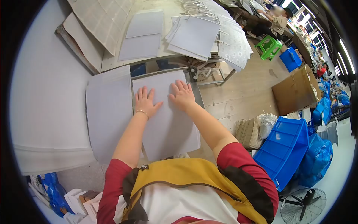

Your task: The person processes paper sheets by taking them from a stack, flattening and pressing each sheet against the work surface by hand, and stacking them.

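Both my hands rest on a stack of large white sheets [169, 130] in front of me. My left hand [146, 102] lies near the sheets' left edge with its fingers spread, a thin bracelet at the wrist. To its right, my right hand [182, 96] is flat near the far edge, fingers apart. Neither hand grips anything. A second white stack [108, 112] stands just left of the first. Beyond them, smaller white sheets [194, 35] lie fanned out on a work table [112, 61].
On the right are a blue crate [281, 149], a cardboard box [296, 91], bundled card pieces [248, 132] and a fan [303, 205]. A green stool [269, 47] and a blue bin [290, 59] stand farther back, near a seated person [279, 24].
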